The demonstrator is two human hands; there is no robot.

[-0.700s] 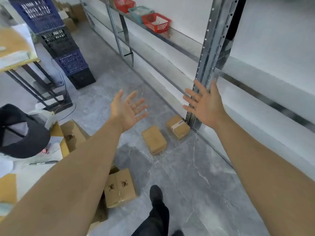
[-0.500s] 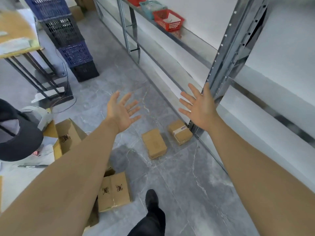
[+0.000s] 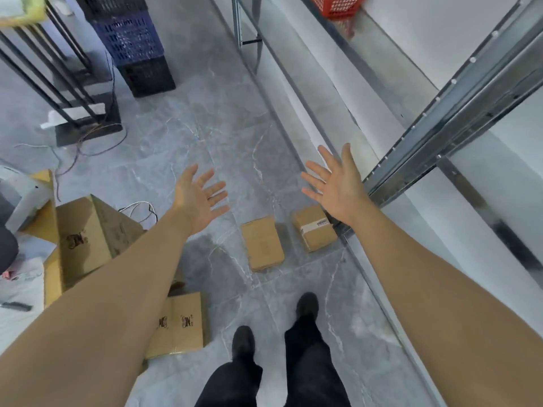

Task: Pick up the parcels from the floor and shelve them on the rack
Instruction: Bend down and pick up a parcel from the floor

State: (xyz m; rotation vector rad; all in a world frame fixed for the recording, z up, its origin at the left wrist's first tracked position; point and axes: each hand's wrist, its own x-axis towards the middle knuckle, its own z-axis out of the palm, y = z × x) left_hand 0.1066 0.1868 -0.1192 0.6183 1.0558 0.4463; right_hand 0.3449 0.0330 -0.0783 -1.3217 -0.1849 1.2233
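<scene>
Two small brown cardboard parcels lie on the grey floor just ahead of my feet: a flat one (image 3: 262,243) and, to its right, a boxier one with a white label (image 3: 314,227) beside the rack's upright post. The metal rack (image 3: 449,113) runs along the right, with pale shelves. My left hand (image 3: 199,198) hovers open above the floor, left of the flat parcel. My right hand (image 3: 336,183) is open too, fingers spread, above the labelled parcel. Neither hand touches anything.
Larger printed cartons lie at the left (image 3: 88,242) and near my left foot (image 3: 179,324). Stacked blue and black crates (image 3: 135,45) stand at the back, next to a black-legged table (image 3: 58,83) with loose cables. A red basket (image 3: 335,5) sits on the rack.
The view has tilted down and closer to the floor. Both feet now show. Both open hands have lowered toward the two parcels, keeping their spread.
</scene>
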